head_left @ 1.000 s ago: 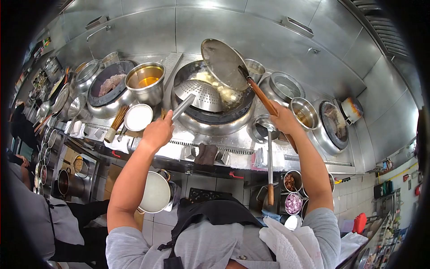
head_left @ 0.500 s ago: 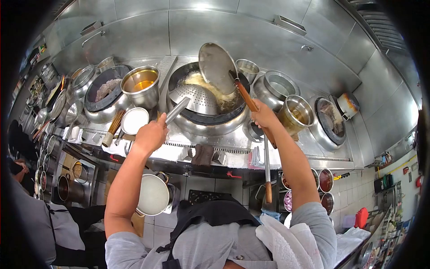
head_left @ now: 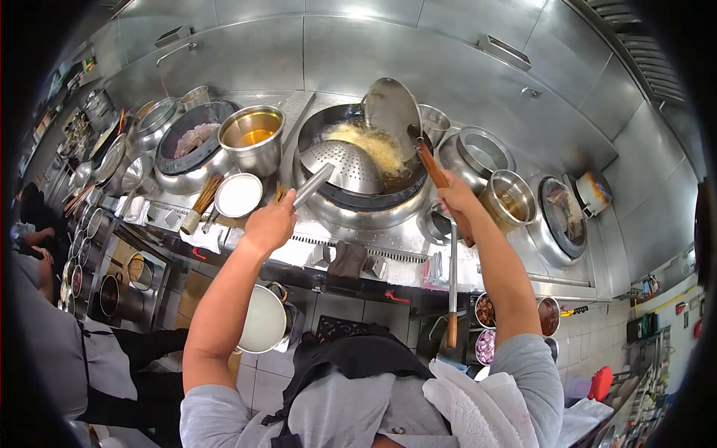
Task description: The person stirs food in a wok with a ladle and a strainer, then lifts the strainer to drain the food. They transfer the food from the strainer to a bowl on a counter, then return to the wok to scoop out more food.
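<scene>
In the centre, a large wok holds bubbling, pale golden contents. My left hand is closed round the metal handle of a perforated ladle, whose bowl rests over the wok's left part. My right hand grips the wooden handle of a round mesh strainer, tilted up over the wok's right side. Just below my right hand, a long tool with a wooden end hangs over the counter's front edge. What lies beneath the ladle is hidden.
A steel pot of amber liquid and a white-filled bowl are left of the wok. Steel pots stand right. Another wok holds meat-like pieces. A co-worker's sleeve shows at lower left, and a white-filled pot below.
The view has shifted, so the stove appears further right and slightly lower. The mesh strainer is less far over the wok's middle, showing more of the bubbling contents. Both hands keep their grips.
</scene>
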`<state>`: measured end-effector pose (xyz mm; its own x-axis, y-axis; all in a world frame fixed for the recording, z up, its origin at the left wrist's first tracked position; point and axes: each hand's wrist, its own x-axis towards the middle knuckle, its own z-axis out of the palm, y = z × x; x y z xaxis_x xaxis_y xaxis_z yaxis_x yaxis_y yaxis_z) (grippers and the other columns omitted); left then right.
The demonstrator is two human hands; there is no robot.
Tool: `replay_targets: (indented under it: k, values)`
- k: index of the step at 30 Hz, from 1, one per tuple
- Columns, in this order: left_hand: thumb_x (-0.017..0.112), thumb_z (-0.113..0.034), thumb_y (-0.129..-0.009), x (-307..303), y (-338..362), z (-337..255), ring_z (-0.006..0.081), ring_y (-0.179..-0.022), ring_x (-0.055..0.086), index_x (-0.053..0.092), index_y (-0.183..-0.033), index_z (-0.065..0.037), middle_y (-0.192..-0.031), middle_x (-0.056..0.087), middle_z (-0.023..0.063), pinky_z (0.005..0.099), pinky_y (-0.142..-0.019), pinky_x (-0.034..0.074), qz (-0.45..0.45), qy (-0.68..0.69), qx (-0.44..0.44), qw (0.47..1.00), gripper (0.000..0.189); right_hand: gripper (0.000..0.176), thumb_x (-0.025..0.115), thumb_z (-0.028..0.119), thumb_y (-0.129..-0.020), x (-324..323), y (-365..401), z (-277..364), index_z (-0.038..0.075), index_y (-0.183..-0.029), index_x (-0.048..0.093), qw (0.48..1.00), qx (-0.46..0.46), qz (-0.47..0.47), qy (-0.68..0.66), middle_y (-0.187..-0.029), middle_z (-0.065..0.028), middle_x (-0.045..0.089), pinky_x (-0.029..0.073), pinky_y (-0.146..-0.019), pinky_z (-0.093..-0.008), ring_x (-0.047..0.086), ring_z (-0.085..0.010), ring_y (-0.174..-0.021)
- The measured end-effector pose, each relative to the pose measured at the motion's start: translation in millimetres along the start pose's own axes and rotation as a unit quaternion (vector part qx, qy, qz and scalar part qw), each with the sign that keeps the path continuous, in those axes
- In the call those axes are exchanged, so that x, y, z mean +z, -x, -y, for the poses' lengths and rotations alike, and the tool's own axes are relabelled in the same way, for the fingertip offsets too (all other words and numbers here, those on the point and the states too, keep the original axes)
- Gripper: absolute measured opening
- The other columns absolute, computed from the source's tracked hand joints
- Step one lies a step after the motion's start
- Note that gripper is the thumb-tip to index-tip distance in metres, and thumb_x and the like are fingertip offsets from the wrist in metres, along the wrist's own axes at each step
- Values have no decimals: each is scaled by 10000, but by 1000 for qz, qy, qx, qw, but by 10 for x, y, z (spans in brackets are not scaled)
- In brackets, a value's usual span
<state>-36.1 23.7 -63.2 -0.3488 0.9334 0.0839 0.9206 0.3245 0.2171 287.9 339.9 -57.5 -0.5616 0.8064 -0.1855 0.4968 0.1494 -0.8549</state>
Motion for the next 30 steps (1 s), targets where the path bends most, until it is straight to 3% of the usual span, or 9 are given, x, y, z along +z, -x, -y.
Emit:
replay_targets:
  k: [7, 10, 13, 17, 19, 30]
  values:
    - [559, -264, -968, 14, -44, -56, 433, -920, 675, 414, -1464, -46, -1043, 684, 266, 516, -812, 529, 13, 3, -13, 1000, 561, 663, 622, 54, -864, 207, 117, 138, 172, -1488, 430, 999, -19, 26, 41, -747, -44, 601, 485, -459, -294, 569, -129, -542]
    - [554, -265, -972, 44, -76, -55, 429, -925, 675, 407, -1474, -51, -1035, 685, 266, 513, -823, 528, 12, 21, -12, 1000, 566, 662, 640, 61, -850, 204, 189, 260, 152, -1475, 442, 993, -21, -1, 116, -832, -128, 663, 543, -578, -381, 655, -233, -646]
    - [550, -268, -975, 118, -117, -41, 429, -938, 671, 395, -1487, -54, -1039, 683, 267, 513, -834, 526, 8, 24, -7, 1000, 576, 675, 666, 114, -840, 167, 243, 386, 154, -1473, 436, 970, -84, -45, 226, -1052, -216, 696, 541, -829, -455, 688, -374, -952]
    - [545, -273, -980, 174, -146, -38, 432, -944, 667, 390, -1495, -59, -1038, 679, 270, 519, -838, 523, 8, 25, -6, 1000, 579, 667, 667, 145, -842, 129, 259, 491, 173, -1468, 438, 956, -117, -86, 254, -1201, -246, 652, 460, -986, -485, 595, -432, -1157]
    - [544, -276, -981, 201, -151, -26, 435, -943, 666, 393, -1494, -63, -1040, 676, 273, 521, -839, 522, 4, 35, -6, 999, 576, 652, 657, 146, -850, 108, 253, 549, 181, -1464, 441, 939, -167, -100, 283, -1188, -241, 659, 469, -972, -493, 611, -424, -1136]
    - [572, -277, -968, -143, 67, -120, 397, -899, 678, 436, -1433, -41, -969, 701, 194, 505, -778, 538, 8, -18, 5, 1000, 539, 630, 636, 133, -855, 174, 162, 848, 182, -1453, 445, 920, -186, -8, 346, -1156, -247, 666, 483, -946, -501, 625, -424, -1099]
